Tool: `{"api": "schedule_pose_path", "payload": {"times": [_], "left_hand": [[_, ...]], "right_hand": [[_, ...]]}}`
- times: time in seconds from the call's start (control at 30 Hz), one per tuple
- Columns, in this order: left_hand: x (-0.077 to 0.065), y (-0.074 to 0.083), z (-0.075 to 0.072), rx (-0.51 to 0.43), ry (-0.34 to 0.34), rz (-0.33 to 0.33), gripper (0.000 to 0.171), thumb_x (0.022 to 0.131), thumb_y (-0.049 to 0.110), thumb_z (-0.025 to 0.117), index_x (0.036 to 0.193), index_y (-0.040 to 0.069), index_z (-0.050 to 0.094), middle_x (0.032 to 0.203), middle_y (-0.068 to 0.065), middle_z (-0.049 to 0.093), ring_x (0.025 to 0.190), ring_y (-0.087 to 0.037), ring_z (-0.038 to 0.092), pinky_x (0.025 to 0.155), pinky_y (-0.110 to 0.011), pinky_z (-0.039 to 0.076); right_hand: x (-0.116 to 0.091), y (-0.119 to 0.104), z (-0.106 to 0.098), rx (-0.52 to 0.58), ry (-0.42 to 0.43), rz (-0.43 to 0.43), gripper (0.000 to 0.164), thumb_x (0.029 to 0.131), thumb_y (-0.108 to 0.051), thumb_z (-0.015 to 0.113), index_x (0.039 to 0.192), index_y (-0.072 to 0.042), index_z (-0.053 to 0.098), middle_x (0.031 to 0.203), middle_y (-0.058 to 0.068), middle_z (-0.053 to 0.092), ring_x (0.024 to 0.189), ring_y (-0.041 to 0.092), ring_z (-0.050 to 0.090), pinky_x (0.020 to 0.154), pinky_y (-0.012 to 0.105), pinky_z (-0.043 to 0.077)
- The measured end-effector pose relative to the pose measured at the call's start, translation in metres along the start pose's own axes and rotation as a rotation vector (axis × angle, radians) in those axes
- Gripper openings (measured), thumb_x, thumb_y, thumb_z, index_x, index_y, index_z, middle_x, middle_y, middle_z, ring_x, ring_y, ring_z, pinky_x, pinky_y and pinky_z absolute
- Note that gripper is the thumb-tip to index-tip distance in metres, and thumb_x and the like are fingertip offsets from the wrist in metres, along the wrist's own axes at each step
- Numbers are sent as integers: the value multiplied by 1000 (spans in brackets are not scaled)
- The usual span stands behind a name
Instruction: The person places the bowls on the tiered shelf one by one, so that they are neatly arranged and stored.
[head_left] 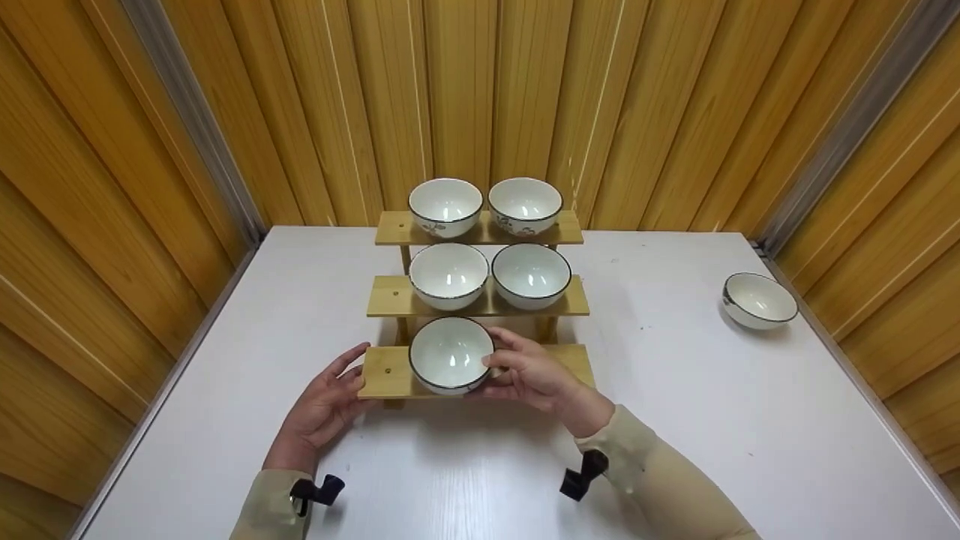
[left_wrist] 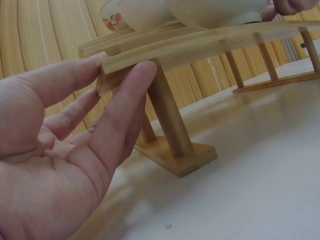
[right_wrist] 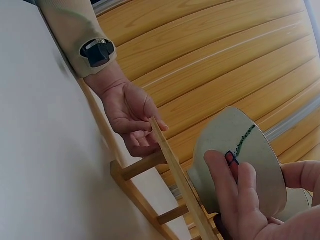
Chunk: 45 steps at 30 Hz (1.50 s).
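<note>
A wooden three-tier rack (head_left: pixel 377 296) stands on the white table, its tiers rising toward the back. My right hand (head_left: pixel 536 375) holds a white, dark-rimmed bowl (head_left: pixel 450 349) on the lowest tier, thumb at the rim and fingers along the outside. The right wrist view shows a red and green pattern on that bowl (right_wrist: pixel 210 135), which stands upright with its foot at the board. My left hand (head_left: pixel 328 401) grips the left end of the lowest tier; in the left wrist view its fingertips (left_wrist: pixel 142 75) lie against the board's edge and underside.
Two bowls, left (head_left: pixel 446 202) and right (head_left: pixel 525 201), sit on the top tier. The middle tier carries another pair, left (head_left: pixel 448 274) and right (head_left: pixel 531 274). A single bowl (head_left: pixel 759 301) stands at the table's right edge. Wood-patterned walls (head_left: pixel 457 97) enclose the table.
</note>
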<state>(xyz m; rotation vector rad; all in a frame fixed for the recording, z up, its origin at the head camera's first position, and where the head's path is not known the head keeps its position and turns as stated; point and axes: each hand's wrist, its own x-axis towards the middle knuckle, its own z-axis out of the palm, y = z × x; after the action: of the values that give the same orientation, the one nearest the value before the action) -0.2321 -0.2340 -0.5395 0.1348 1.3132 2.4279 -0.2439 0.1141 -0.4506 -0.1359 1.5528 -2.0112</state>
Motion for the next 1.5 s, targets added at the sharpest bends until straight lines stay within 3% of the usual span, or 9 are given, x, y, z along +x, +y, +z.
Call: {"api": "schedule_pose_path", "payload": {"times": [0.13, 0.37, 0.5, 0.73, 0.93, 1.1, 1.27, 1.5], "left_hand": [[0, 1, 0, 9, -14, 0, 67, 105, -6, 46, 163, 15, 21, 137, -7, 55, 118, -20, 66, 97, -36, 59], [-1, 0, -3, 23, -51, 10, 60, 106, -5, 45, 159, 20, 32, 136, -5, 57, 117, -19, 67, 98, -37, 58], [-1, 0, -3, 28, -52, 9, 61, 106, -4, 45, 160, 19, 30, 137, -4, 56, 118, -19, 66, 98, -36, 58], [-1, -1, -2, 37, -41, 3, 67, 105, -3, 49, 163, 17, 22, 137, -4, 55, 119, -17, 65, 96, -32, 58], [-1, -2, -2, 29, -34, 19, 60, 105, -5, 46, 158, 21, 33, 137, -4, 56, 118, -17, 67, 96, -33, 58], [-1, -1, -3, 34, -34, 23, 56, 105, -5, 46, 153, 24, 41, 135, -4, 60, 116, -17, 67, 96, -33, 59], [-1, -1, -3, 26, -49, 19, 56, 105, -5, 45, 152, 25, 41, 136, -3, 59, 118, -17, 67, 97, -33, 58], [0, -1, -3, 31, -44, 14, 57, 106, -5, 45, 156, 22, 37, 136, -4, 59, 117, -17, 67, 97, -33, 58]], "right_hand": [[0, 1, 0, -7, -1, 3, 71, 96, -4, 59, 161, -13, 30, 127, 18, 57, 75, 19, 76, 69, 26, 62], [-3, 2, -2, -37, -6, 16, 72, 99, -11, 61, 163, -15, 27, 133, 17, 56, 76, 19, 76, 70, 28, 63], [-9, 1, -9, -43, -25, 16, 73, 100, -16, 63, 163, -17, 27, 137, 15, 56, 77, 17, 76, 73, 29, 63], [-33, -5, -34, -12, -127, -19, 71, 104, -19, 60, 164, -19, 23, 163, 23, 33, 100, 25, 77, 78, 27, 63], [-57, -9, -64, -33, -154, -49, 62, 108, -18, 52, 163, -15, 23, 155, 24, 44, 105, 26, 75, 81, 28, 62], [-75, -14, -94, -47, -120, -66, 46, 109, -17, 48, 154, -23, 41, 147, 10, 59, 109, 25, 74, 88, 31, 61], [-94, -21, -127, -19, -76, -113, 41, 111, -17, 43, 151, -28, 45, 144, 2, 61, 115, 24, 72, 92, 29, 60], [-121, -27, -178, 137, 111, -149, 31, 112, -17, 41, 136, -32, 55, 136, -2, 67, 118, 24, 71, 93, 29, 59]]}}
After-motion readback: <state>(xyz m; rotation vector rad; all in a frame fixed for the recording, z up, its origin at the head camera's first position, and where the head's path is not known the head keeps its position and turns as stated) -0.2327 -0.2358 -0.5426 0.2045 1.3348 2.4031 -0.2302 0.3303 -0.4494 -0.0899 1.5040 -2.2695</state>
